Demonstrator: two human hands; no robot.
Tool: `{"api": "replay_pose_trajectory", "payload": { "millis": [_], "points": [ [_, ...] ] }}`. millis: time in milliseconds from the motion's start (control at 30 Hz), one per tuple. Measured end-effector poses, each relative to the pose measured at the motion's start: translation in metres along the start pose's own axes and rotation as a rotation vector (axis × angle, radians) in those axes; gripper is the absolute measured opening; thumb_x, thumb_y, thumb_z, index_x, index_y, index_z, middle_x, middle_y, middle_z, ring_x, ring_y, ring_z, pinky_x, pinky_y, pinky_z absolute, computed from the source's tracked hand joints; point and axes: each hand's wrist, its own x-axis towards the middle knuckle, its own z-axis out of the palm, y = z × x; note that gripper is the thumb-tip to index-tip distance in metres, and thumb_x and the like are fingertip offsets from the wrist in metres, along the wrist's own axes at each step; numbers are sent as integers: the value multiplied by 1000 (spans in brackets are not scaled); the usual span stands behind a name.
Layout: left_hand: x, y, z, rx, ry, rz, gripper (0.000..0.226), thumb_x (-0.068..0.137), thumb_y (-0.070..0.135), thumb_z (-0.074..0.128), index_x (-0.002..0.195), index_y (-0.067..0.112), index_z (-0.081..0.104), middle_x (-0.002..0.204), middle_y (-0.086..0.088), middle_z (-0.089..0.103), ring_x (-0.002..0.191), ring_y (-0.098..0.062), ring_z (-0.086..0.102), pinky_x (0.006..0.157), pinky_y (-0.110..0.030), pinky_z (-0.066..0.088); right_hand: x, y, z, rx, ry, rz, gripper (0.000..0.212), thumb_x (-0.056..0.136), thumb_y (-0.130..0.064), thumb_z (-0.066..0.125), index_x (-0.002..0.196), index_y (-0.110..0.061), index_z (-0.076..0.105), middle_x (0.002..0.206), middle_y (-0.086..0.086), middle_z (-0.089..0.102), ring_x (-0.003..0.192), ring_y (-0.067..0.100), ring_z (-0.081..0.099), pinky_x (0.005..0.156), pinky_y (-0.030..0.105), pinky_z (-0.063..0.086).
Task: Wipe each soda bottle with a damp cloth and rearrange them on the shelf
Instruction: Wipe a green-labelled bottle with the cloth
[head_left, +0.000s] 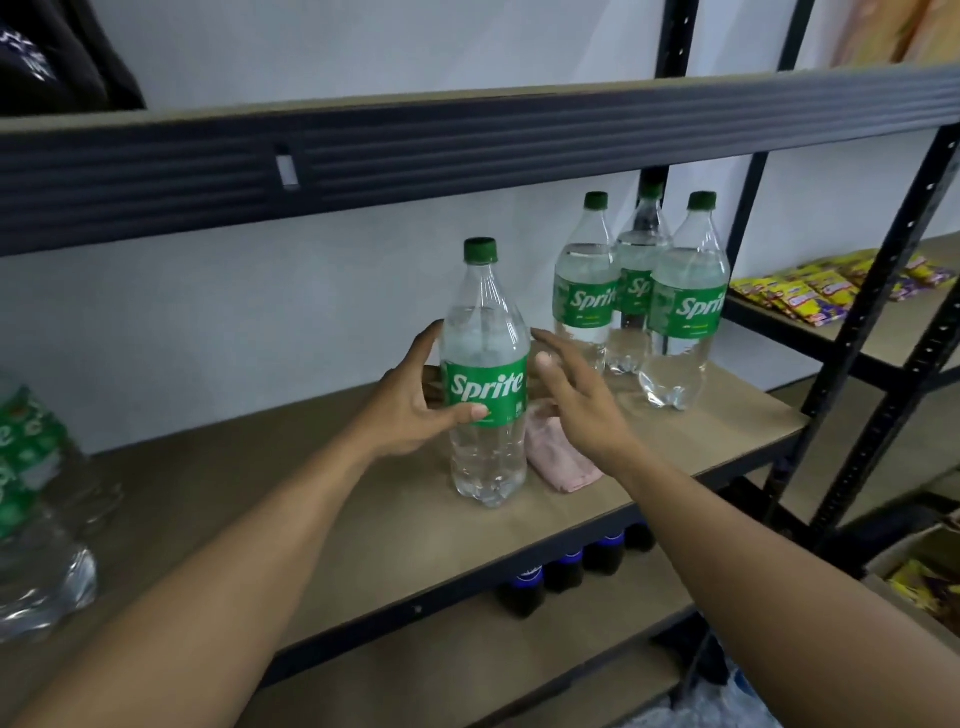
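Observation:
A clear Sprite bottle (485, 322) with a green cap and label stands upright on the brown shelf board (311, 499). My left hand (410, 405) holds it at the label, thumb across the front and fingers round the far side. Just right of the bottle, my right hand (582, 400) hovers with fingers spread, holding nothing. Under that hand a folded pink cloth (558, 462) lies on the shelf beside the bottle's base. Three more Sprite bottles (685, 312) stand clustered at the back right of the same shelf.
A shrink-wrapped pack of Sprite bottles (31, 467) sits at the far left. The dark upper shelf beam (467, 150) hangs low above the bottle caps. Dark-capped bottles (566, 566) stand on the shelf below. Yellow snack packets (810, 291) lie on the neighbouring rack at right.

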Motion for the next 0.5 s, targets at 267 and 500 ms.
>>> {"api": "replay_pose_trajectory", "payload": {
  "millis": [267,500],
  "points": [
    [0,-7,20,-218,56,32,100,65,56,87,143,62,24,139,20,53,127,-1,59,101,-36,57,-3,90,10,-959,-223,367,60,102,-54,55,156,-32,41,164,11,35,146,37,36,119,43,29],
    [-2,7,67,-398,372,75,98,76,88,59,153,36,28,141,20,54,122,9,59,91,-11,50,3,91,10,-518,169,336,31,108,-21,51,136,-15,61,124,12,69,112,33,65,91,39,52]
  ]
}}
